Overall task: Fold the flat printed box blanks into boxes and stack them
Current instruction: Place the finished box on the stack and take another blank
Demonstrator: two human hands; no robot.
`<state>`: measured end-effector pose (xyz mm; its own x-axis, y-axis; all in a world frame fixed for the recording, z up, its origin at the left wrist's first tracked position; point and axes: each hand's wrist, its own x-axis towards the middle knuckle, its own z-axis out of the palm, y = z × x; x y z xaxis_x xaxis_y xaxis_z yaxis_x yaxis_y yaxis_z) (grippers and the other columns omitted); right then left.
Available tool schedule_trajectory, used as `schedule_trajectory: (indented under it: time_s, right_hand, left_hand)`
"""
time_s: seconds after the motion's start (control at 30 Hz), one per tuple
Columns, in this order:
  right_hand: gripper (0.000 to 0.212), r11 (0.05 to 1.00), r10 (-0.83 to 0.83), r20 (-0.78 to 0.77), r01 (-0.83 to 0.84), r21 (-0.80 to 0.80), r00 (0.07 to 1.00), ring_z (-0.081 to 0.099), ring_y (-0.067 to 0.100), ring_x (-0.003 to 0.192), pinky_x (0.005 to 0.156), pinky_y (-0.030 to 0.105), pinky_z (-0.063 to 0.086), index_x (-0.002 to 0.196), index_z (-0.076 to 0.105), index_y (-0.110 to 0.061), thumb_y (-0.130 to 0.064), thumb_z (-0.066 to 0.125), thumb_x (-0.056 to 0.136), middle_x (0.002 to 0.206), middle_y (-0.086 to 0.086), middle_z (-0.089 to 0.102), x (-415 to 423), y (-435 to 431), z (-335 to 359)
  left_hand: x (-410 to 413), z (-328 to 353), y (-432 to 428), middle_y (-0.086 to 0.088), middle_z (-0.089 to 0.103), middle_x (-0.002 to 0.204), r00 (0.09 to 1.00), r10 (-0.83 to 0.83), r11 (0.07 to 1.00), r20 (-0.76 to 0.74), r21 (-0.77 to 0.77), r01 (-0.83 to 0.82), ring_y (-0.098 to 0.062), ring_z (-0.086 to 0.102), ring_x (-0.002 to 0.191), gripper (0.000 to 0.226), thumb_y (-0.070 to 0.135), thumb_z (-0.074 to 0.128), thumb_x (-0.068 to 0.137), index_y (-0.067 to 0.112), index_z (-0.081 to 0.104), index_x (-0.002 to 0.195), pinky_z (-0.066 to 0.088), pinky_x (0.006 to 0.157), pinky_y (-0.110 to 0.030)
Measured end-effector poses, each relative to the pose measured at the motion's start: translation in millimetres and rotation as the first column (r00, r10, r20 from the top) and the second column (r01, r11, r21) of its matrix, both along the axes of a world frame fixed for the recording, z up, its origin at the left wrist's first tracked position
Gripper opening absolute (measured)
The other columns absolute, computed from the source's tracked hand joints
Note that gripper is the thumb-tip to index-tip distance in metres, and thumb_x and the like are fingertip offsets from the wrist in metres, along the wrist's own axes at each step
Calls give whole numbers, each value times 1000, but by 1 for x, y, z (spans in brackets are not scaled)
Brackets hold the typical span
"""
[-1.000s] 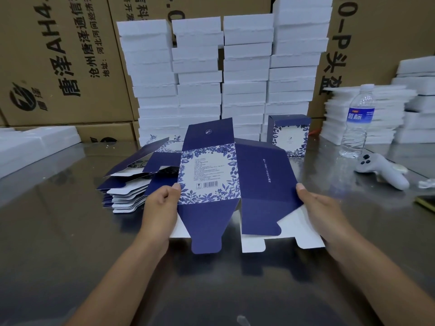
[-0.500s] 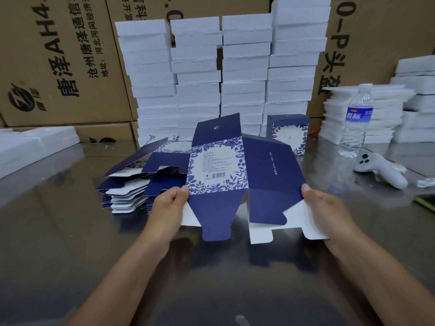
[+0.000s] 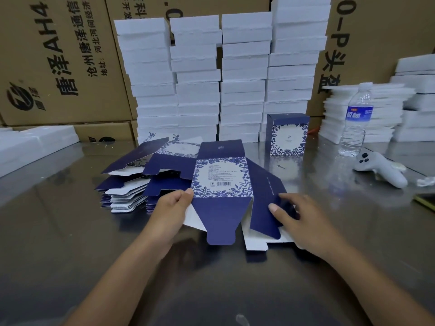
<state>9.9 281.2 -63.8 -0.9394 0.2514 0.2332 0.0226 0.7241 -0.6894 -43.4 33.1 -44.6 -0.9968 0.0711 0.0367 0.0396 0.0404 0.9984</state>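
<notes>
Your left hand (image 3: 173,208) pinches the left edge of the navy-and-white floral card box blank (image 3: 221,177), held low over the shiny metal table (image 3: 70,231). I judge the blank light, thin and springy at its creases, so hold it by the panel edges, not the flaps. Your right hand (image 3: 303,220) has moved inward onto the right panel, folding it up; its grip is too blurred to tell.

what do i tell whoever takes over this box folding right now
Left hand pinches the box blank by its left edge.
Right hand: fingers laid on the blank's plain blue side panel, which is bent at its crease.
Done: one folded box stands at the back.
Left: finish this blank, then the pile of flat blanks beside it; no stack of boxes yet.
</notes>
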Motion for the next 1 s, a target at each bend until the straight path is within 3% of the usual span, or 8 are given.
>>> schedule_trajectory:
  time_s: [0.13, 0.27, 0.4, 0.53, 0.67, 0.77, 0.9, 1.0]
  right_hand:
    - [103, 988, 127, 44, -123, -92, 991, 47, 12, 120, 104, 39, 39, 138, 40, -34, -90, 47, 51, 127, -9, 50, 3, -1, 3]
    - [117, 974, 218, 45, -214, -78, 975, 42, 7, 127, 106, 40, 38, 144, 18, -43, -84, 63, 44, 139, -14, 41, 5, -4, 2]
    - [92, 970, 218, -62, -223, -95, 974, 47, 4, 123, 104, 40, 40, 144, 19, -44, -68, 62, 66, 136, -14, 45, 6, -9, 1]
    - [86, 958, 204, -111, -222, -179, 973, 44, 6, 128, 105, 39, 38, 145, 17, -44, -77, 34, 68, 140, -19, 43, 6, -13, 4]
    - [69, 933, 178, -144, -213, -289, 973, 53, 2, 114, 100, 24, 40, 141, 28, -43, -72, 25, 78, 120, -20, 59, 6, -15, 6]
    - [45, 956, 112, -113, -138, -261, 987, 54, -17, 87, 75, -3, 36, 100, 50, -44, -70, 21, 79, 85, -40, 59, 7, -15, 7]
    - [68, 952, 174, -132, -201, -232, 976, 56, 5, 105, 98, 26, 39, 125, 53, -35, -71, 18, 80, 105, -18, 65, 7, -17, 5]
    - [74, 954, 190, -178, -224, -198, 965, 55, 11, 110, 101, 37, 40, 122, 54, -23, -72, 19, 80, 113, -9, 62, 7, -21, 4]
  left_hand:
    - [2, 6, 4, -12, 73, 87, 992, -109, 981, 70, 166, 96, -30, 70, 78, 36, 37, 40, 100, 11, 65, 97, 56, 77, -51]
    - [2, 5, 8, -9, 71, 102, 981, -195, 969, 15, 157, 191, -26, 69, 86, 42, 44, 29, 100, 24, 61, 117, 57, 73, -44]
    - [4, -4, 10, -4, 65, 120, 951, -302, 952, -63, 29, 304, -30, 62, 106, 44, 11, 46, 99, 31, 44, 137, 50, 93, -44]
    - [7, -9, 8, 24, 43, 132, 880, -454, 874, -141, -264, 408, -3, 55, 114, 82, -19, 41, 89, 45, 19, 134, 48, 89, -22]
    - [7, -13, 9, 32, 29, 136, 854, -502, 848, -139, -275, 453, 2, 43, 124, 96, -16, 53, 85, 46, 5, 139, 47, 83, -13]
    - [6, -14, 10, 29, 28, 141, 876, -453, 884, -164, -208, 418, -3, 43, 128, 98, -5, 66, 83, 44, 5, 143, 47, 82, -10]
    - [5, -14, 10, 18, 32, 150, 915, -332, 934, -227, -214, 286, -11, 48, 128, 94, 24, 72, 77, 42, 11, 146, 43, 103, -30]
    - [6, -11, 11, 19, 44, 142, 924, -261, 953, -280, -228, 200, -3, 58, 111, 91, 35, 73, 74, 40, 19, 147, 47, 88, -15]
